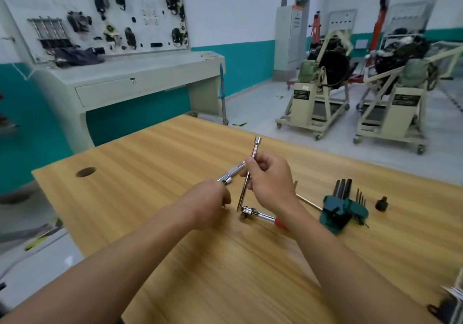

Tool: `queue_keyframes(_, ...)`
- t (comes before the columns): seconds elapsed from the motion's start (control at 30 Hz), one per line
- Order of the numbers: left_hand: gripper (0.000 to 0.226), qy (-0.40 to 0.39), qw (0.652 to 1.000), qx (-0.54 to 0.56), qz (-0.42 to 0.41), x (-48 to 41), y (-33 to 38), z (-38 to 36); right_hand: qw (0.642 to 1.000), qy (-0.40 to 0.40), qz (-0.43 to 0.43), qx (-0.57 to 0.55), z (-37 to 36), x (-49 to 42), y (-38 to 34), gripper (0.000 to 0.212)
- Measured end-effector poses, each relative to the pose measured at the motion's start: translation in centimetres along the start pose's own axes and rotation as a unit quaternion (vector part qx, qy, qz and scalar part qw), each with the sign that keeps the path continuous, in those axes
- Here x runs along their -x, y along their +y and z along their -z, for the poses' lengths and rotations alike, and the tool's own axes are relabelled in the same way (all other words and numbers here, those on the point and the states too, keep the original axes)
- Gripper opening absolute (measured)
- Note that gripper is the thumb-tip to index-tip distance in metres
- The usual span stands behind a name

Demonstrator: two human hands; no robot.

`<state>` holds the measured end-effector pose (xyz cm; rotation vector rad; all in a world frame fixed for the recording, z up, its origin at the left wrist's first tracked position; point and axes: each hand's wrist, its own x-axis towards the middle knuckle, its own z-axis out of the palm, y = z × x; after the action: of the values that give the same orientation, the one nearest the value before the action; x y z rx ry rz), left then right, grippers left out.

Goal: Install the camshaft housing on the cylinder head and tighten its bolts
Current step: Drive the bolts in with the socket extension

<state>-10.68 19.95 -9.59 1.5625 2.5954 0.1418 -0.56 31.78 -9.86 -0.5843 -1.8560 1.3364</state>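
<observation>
Before reaching for the camshaft housing, note its place: nowhere near the fingers and nowhere on the table [175, 148]; possibly, with the cylinder head, among the engine stands [323, 73] far beyond the fingertips, cannot tell. Judge the step in hand as tool assembly, with bolt tightening not yet begun.

Grasp of the right hand [271, 184]: fingers and thumb curled round the long extension bar [244, 192], held steep, socket end above the fingertips, lower tip below the knuckles and close to the ratchet [260, 215] lying flat under both hands. Grasp of the left hand [210, 203]: fingers clenched round a short chrome bar [231, 172], free end pointing up toward the right fingertips; touching them or not, cannot tell.

To do it well: settle on one bar and put the other down away from the fingers. Line up the square drive with the ratchet head straight, not canted; press until seated, then tug to check. Keep the pinch low on the bar, near the joint, for control. Steady the ratchet head with the free hand against sliding on the smooth wood.

Outward of the right wrist: hex key set [343, 206] in a green holder, then a small black adapter [381, 203] further out; leave both within reach.
</observation>
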Motion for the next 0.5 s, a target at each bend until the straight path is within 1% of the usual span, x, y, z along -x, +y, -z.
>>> queue_keyframes(0.13,0.022,-0.009,1.0,0.008,-0.008,-0.8,-0.7,0.1,1.0,0.009,-0.015,0.001,0.1,-0.2,1.0,0.029)
queue_keyframes(0.2,0.021,-0.013,1.0,0.008,-0.01,-1.1,-1.0,0.1,1.0,0.015,-0.02,-0.002,0.3,-0.2,1.2,0.029)
queue_keyframes(0.3,0.035,-0.044,0.998,0.03,-0.023,-1.8,-1.3,0.9,0.999,0.019,-0.024,-0.013,0.5,-0.3,1.3,0.028)
queue_keyframes(0.4,0.06,-0.107,0.988,0.109,-0.014,-2.6,-1.9,3.4,0.999,0.017,-0.028,-0.025,0.6,-0.4,1.1,0.027)
queue_keyframes(0.43,0.062,-0.129,0.982,0.142,0.002,-3.0,-2.3,4.3,0.999,0.017,-0.029,-0.028,0.7,-0.5,1.1,0.027)
queue_keyframes(0.5,0.049,-0.143,0.971,0.185,0.049,-4.0,-2.9,5.8,0.999,0.018,-0.03,-0.028,0.9,-0.5,1.1,0.026)
